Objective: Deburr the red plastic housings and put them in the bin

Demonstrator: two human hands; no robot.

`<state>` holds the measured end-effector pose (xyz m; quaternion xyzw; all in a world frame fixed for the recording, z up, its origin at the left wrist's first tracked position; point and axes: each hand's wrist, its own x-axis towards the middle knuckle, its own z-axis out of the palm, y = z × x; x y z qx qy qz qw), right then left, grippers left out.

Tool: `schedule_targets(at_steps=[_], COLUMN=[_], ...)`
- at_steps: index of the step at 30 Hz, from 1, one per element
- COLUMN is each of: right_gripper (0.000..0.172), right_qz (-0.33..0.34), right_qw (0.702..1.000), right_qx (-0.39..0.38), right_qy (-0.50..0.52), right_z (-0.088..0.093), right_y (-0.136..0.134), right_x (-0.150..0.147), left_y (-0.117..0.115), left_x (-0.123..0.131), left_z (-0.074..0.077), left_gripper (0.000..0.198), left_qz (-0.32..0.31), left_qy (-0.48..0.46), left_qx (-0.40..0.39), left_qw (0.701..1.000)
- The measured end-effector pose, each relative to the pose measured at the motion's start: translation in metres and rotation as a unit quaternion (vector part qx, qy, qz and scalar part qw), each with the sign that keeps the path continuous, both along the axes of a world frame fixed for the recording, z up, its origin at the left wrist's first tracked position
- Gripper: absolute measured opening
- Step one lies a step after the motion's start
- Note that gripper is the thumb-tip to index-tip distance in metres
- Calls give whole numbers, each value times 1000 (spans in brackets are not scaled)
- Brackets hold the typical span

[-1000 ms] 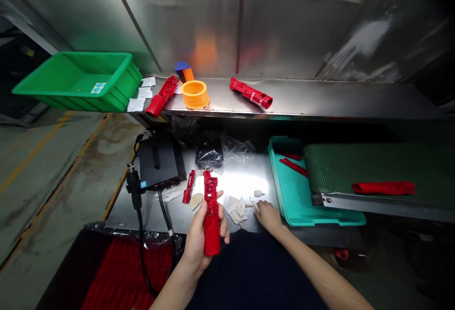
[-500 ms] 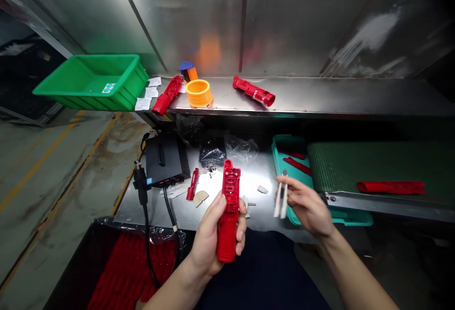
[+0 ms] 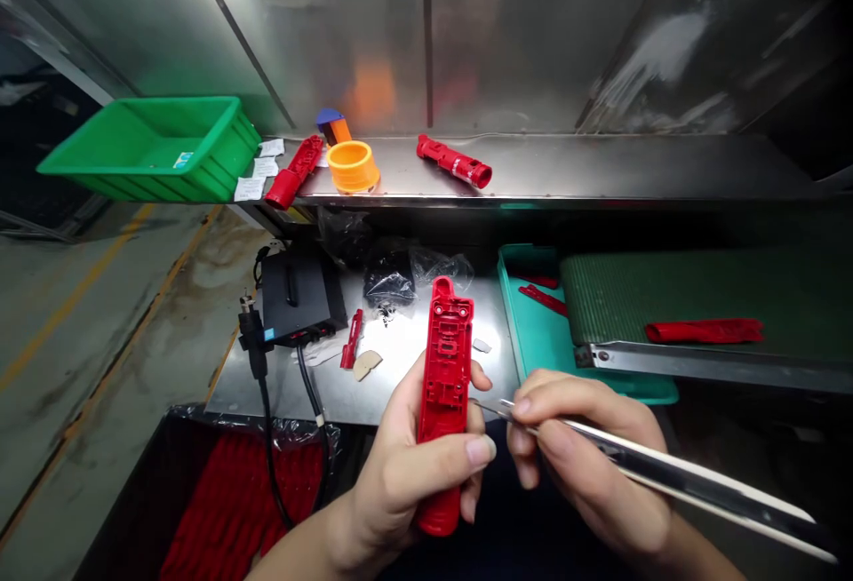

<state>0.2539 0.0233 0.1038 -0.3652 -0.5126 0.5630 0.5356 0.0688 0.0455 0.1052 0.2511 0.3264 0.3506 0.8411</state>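
Note:
My left hand (image 3: 406,474) is wrapped round a long red plastic shell part (image 3: 445,377), held upright with its ribbed inner side toward me. Metal tweezers (image 3: 653,465) are pinched in my right hand (image 3: 586,457). Their tips touch the right edge of the red part near its middle. Both hands are low in the centre, above the near edge of the steel bench (image 3: 313,386).
On the bench lie a small red piece (image 3: 351,338), a beige chip (image 3: 365,364), a black box (image 3: 299,294) with cables and plastic bags (image 3: 400,274). A teal tray (image 3: 539,332) and conveyor (image 3: 699,297) carrying a red part (image 3: 703,330) stand right. The upper shelf (image 3: 600,172) holds red parts, an orange ring (image 3: 352,165) and a green bin (image 3: 150,146).
My right hand picked the tweezers up from the bench and brought them to the red part. My left hand raised the part and drew it closer to me.

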Motion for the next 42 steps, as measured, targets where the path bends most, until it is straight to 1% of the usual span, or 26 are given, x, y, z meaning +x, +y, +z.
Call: schedule_targets(at_steps=[1, 3, 5, 7, 10, 14, 18, 22, 25, 31, 36, 42], right_gripper=[15, 19, 19, 16, 17, 15, 22, 30, 31, 34, 31, 29], right_qz=[-8, -17, -10, -1, -9, -27, -41, -40, -44, -41, -56, -67], right_qw=[1000, 999, 999, 1000, 999, 999, 999, 999, 998, 998, 995, 992], right_qx=[-10, -29, -35, -27, -21, -16, 2, 24, 25, 38, 51, 57], right_qy=[-6, -3, 4, 9, 28, 34, 5, -25, -34, -41, -69, -90], right_z=[-2, -3, -1, 1, 3, 2, 3, 6, 7, 11, 13, 9], right_y=[-1, -3, -5, -6, -7, -9, -10, -9, -8, -6, -3, -6], right_x=[0, -2, -5, -7, -9, -9, -9, -9, -8, -10, -10, -7], left_y=[-1, -3, -6, -8, -11, -10, -9, -10, -11, -12, -12, -11], left_x=[0, 1, 2, 3, 4, 5, 5, 4, 3, 2, 2, 0], left_z=[2, 5, 5, 5, 5, 14, 22, 17, 11, 10, 9, 8], left_gripper=[46, 43, 41, 40, 38, 37, 37, 37, 37, 37, 39, 39], left_qz=[-3, -7, -12, -17, -15, -15, -15, -21, -26, -30, -28, -33], left_qy=[1, -3, -21, -42, -57, -46, -39, -68, -91, -84, -78, -78], left_qx=[1, 1, 2, 3, 1, -11, -16, -2, 13, 13, 12, 13], left_qw=[1000, 1000, 1000, 999, 998, 999, 999, 997, 995, 996, 997, 996])
